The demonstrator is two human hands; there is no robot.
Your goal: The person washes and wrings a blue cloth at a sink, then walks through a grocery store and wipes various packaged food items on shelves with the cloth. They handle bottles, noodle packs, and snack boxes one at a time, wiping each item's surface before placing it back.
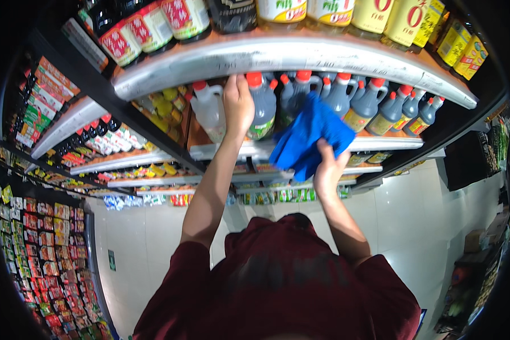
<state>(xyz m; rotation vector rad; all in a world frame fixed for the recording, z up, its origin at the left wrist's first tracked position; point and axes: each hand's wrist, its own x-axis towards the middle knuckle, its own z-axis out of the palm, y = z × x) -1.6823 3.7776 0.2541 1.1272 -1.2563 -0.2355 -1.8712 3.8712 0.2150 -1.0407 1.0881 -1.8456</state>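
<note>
Between a translucent plastic jug (209, 111) and a dark-liquid jug with a red cap (261, 108), my left hand (239, 104) reaches up to the underside of the upper shelf's price rail (280, 53). Its fingertips are partly hidden there, and whether it grips anything does not show. My right hand (331, 165) holds a bunched blue cloth (312, 136), which hangs in front of the jugs and the lower shelf's rail (386, 143). Part of the cloth is blurred. More dark jugs with handles (361, 108) stand in a row to the right.
Labelled bottles (187, 19) line the shelf above. Yellow-capped containers (168, 104) stand left of a dark upright (153, 131). Lower shelves with goods lie beneath. Racks of packets (46, 255) stand at the far left, over a tiled floor (144, 238). Dark crates (467, 159) are at the right.
</note>
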